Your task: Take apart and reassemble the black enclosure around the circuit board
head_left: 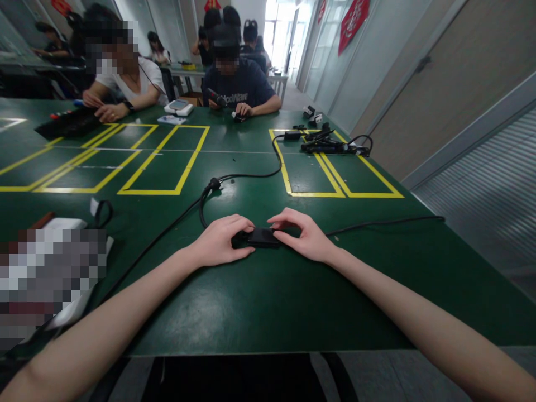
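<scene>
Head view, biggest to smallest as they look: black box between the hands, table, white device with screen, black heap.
1. Table
2. Black heap
3. Black box
4. White device

The box is nearer than the device, so their true order is unsure.

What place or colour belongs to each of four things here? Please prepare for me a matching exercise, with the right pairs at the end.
Things
1. black box
2. tabletop
3. tape outlines
4. largest wall decoration

Place or colour
A. yellow
B. red
C. between the left hand and the right hand
D. green

Right pairs: 1-C, 2-D, 3-A, 4-B
</scene>
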Motion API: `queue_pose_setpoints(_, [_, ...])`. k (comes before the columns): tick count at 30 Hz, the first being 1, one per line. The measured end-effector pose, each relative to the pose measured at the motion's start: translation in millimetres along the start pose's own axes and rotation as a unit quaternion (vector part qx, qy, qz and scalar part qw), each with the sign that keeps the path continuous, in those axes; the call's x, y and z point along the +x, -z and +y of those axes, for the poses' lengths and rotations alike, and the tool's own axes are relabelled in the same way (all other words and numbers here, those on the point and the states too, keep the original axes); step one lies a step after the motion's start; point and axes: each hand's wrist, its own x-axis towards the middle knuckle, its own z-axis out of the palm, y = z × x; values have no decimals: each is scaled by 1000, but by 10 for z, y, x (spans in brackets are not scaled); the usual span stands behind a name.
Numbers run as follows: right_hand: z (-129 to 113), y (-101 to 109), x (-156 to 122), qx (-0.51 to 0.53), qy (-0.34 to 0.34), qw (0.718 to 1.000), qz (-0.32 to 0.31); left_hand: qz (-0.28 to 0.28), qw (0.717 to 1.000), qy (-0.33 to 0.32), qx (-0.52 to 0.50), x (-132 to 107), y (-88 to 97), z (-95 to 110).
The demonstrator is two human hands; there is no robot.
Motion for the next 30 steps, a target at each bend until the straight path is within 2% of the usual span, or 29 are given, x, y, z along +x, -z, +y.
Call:
queue_pose_setpoints(5, [20,5,-12,-130,76,987,-52,7,999,6,35,10,-34,-15])
queue_pose_setpoints(10, [51,-7,-8,-206,95,972,-66,-5,997,37,73,50,-48,13])
queue_pose_setpoints(17, [63,-8,-20,-279,127,946,-110,-67,976,104,179,136,-90,193])
queue_pose_setpoints(23, [-8,19,7,-279,101,943,-149,-135,960,61,237,141,-64,272])
queue_pose_setpoints(30, [-50,21,11,-268,85,944,-176,-128,971,10,202,131,-60,270])
